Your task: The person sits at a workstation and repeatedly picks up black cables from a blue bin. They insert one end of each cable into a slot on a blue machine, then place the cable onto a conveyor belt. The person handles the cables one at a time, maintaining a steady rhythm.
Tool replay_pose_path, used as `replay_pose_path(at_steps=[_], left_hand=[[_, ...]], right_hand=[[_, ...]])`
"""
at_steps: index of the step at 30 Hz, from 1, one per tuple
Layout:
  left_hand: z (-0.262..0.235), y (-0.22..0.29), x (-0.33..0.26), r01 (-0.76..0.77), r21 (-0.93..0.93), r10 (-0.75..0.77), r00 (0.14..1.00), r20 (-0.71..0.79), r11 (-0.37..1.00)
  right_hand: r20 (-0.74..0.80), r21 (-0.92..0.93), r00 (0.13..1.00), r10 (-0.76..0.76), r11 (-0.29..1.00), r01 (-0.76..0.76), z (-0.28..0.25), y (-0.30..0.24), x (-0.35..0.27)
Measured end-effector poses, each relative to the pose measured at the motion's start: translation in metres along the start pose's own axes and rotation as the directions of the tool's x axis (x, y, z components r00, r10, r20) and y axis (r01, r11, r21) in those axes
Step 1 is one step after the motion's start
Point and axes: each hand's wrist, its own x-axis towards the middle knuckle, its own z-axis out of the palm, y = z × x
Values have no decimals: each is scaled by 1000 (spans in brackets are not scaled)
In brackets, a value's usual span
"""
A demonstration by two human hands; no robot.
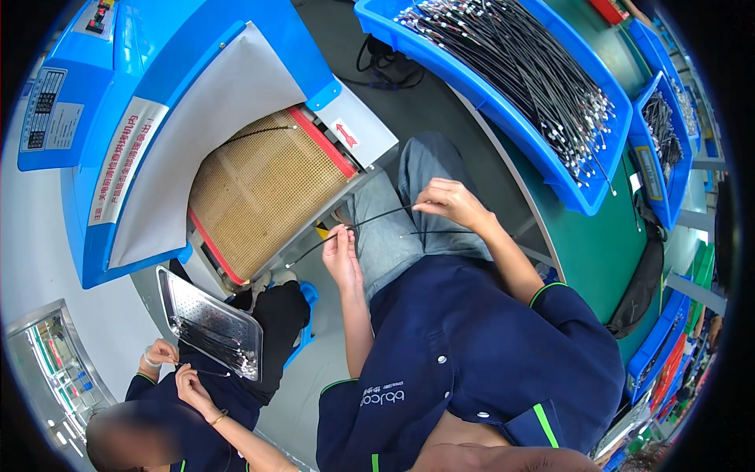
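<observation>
A thin black cable (385, 214) runs between my two hands above my lap. My left hand (341, 250) pinches it near its left part, and a free end with a small light tip hangs out toward the belt machine. Further right, my right hand (450, 200) has fingers and thumb closed on the same cable. A second black cable (440, 233) lies across my trousers just below my right hand. Close by on the left, one more dark cable (259, 134) rests on the brown mesh belt (259, 189) of a blue machine.
A blue bin (605, 169) full of black cables stands on the green table (582, 236) at right, with smaller bins beyond. The machine's blue hood (149, 71) rises at left. At lower left a co-worker's hands (174, 366) hold a cable beside a metal tray (177, 295).
</observation>
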Motion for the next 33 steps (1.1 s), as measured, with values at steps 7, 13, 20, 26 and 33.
replay_pose_path(at_steps=[7,13,20,26,33], left_hand=[[-2,-1,2,-7,1,7,1000,12,1000],[-2,0,2,6,11,-6,1000,-13,1000],[-1,0,9,11,6,-11,1000,18,1000],[-7,15,41,-33,56,33,999,-1,998],[-15,55,101,-114,147,104,992,74,982]], right_hand=[[71,34,997,23,999,-26,-3,-2,0],[82,-7,997,4,1000,-3,-2,0,-1],[42,-16,993,110,994,-109,-6,-3,0],[140,-85,928,346,938,-337,-10,14,-16],[393,-300,761,516,854,-425,14,39,-57]])
